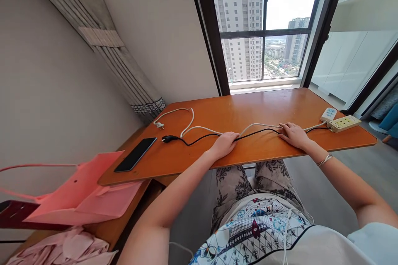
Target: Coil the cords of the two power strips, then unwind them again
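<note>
A white power cord (261, 124) and a black power cord (259, 131) run side by side across the orange-brown tabletop (192, 155). Near the middle, my left hand (224, 145) is closed over both cords, its fingertips partly hidden. Farther right, my right hand (294, 136) has its fingers curled down on the same cords. Between my hands the cords arch slightly. At the left end lie a white plug (159, 125) and a black plug (170, 138). Both cords lead right to a cream power strip (344, 124) and a smaller white socket block (328, 114).
A dark-screened tablet or phone (135, 155) lies at the table's left edge. Beside it stands a pink bag (93, 190) on a lower wooden surface, with pink cloth (65, 248) nearby. A gathered curtain (124, 66) hangs behind the left corner, and a window (264, 33) is beyond the table.
</note>
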`<state>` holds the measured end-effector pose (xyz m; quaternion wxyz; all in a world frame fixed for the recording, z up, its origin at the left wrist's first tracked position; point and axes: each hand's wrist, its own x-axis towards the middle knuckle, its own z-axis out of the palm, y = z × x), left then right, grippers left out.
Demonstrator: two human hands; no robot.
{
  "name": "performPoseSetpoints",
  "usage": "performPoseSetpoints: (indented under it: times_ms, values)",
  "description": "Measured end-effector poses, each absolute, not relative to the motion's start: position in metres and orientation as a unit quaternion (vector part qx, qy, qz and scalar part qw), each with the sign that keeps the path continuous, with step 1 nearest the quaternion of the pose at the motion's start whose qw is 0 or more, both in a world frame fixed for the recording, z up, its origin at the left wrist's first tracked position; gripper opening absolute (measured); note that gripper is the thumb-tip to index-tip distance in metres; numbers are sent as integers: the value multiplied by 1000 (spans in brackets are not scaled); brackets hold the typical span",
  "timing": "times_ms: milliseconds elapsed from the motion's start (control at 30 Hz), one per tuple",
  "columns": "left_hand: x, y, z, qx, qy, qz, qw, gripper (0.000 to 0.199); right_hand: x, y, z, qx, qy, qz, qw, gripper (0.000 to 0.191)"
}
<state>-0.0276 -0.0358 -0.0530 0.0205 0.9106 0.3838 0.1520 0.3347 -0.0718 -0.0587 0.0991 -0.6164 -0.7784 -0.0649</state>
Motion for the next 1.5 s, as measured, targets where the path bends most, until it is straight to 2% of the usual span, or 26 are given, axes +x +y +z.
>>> performPoseSetpoints:
  times_ms: [133,433,867,1067,1333,1500]
  values:
    - [-44,-27,-47,903,400,156,-4,22,342,-66,-61,-622,-763,-58,164,37]
    - [-65,-14,-58,899,399,178,23,26,359,-65,-64,-612,-767,-9,194,22]
    - [-67,-14,-68,880,412,231,46,24,365,-65,-52,-664,-739,-3,115,28]
    - [-64,-14,-70,881,400,248,52,26,367,-66,-57,-694,-711,-54,101,30]
    - [-64,-13,-73,884,383,259,66,40,366,-74,-61,-719,-680,-100,109,30]
    - [-65,-13,-73,883,399,243,34,45,339,-86,-69,-682,-687,-144,206,35]
